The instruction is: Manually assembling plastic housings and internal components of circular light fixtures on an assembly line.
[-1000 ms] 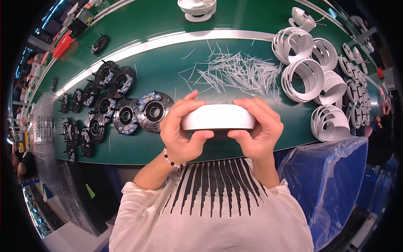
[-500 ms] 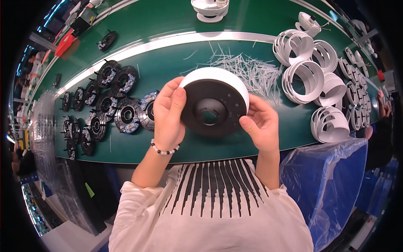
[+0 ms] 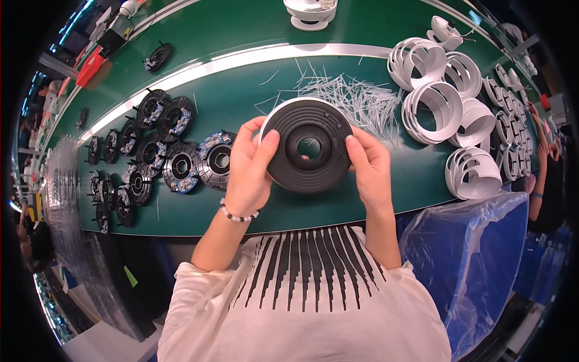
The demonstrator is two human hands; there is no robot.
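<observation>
I hold a round housing [image 3: 309,175] above the green table, a white shell with a black ridged face turned up toward me. Through the hole in its centre the green tabletop shows. My left hand [image 3: 252,166] grips the left rim, thumb on the black face and fingers behind, out of sight. On the opposite rim, my right hand [image 3: 369,166] grips in the same way, its thumb near the small marks on the face. Left of the housing lie several black discs with circuit boards [image 3: 181,168]; the closest is beside my left hand.
Thin white strips [image 3: 359,102] lie heaped beyond the housing. White rings [image 3: 434,114] stand stacked to the right, above a blue bin draped in clear plastic [image 3: 476,265]. A white device [image 3: 310,11] sits at the back. Another person's arm [image 3: 538,175] shows far right.
The housing has tilted so its black face points more squarely at me, and less of the white side shows. My right hand has shifted slightly left. A person's arm has come into view far right.
</observation>
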